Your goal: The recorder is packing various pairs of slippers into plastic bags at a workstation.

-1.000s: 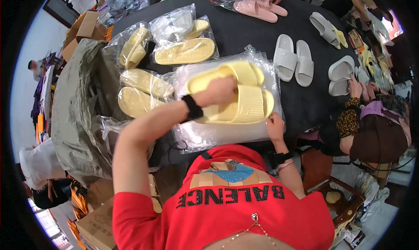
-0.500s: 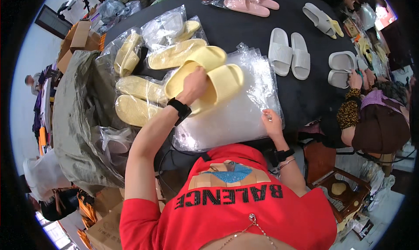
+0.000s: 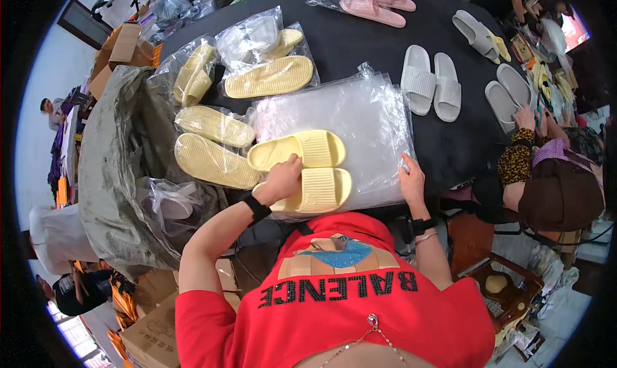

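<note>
Yellow slippers sit at the near left corner of a stack of clear plastic bags. Near side tight: lower slipper close to the table edge and the red shirt. Left side tight too: heels right by the bagged yellow slippers; contact can't be told. Most room is right of the toes, bare plastic across to the right hand, and more plastic on the far side.

Left hand grasps the pair at the inner edges, between the two. Right hand at the stack's right edge, fingers bent; can't tell if it pinches plastic.

Pair side by side, straps up, soles down. Toes point right, heels left; long axis runs left-right, about parallel to the near table edge.

Black table, far edge curved by the lens. Grey slippers right of the stack, pink slippers at the far edge by another person's hands. Co-worker seated at right, also by grey footwear. Grey-green cover and cardboard box at left.
</note>
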`<action>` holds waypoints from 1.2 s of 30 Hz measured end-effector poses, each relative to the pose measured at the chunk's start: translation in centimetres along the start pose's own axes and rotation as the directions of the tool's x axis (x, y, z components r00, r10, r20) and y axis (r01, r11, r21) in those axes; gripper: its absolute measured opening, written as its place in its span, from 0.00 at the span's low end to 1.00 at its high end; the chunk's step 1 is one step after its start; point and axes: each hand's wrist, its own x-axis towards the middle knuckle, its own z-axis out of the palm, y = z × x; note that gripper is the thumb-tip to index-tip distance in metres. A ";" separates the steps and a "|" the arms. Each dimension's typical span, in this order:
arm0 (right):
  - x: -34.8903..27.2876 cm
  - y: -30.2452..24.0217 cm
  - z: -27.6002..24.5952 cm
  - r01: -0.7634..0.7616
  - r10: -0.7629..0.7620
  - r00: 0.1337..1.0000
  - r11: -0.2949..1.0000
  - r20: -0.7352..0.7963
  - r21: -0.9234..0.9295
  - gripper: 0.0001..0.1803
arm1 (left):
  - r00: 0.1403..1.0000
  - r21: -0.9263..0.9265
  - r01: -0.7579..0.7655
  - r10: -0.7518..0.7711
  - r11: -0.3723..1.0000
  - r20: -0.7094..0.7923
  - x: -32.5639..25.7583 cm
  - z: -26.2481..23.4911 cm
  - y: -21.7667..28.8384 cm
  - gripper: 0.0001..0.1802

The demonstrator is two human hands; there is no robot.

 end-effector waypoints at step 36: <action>3.5 -8.1 -4.2 -0.013 -0.075 0.991 0.769 0.110 0.640 0.23 | 0.888 -0.413 -0.344 0.149 0.843 -0.435 5.0 -9.9 10.5 0.16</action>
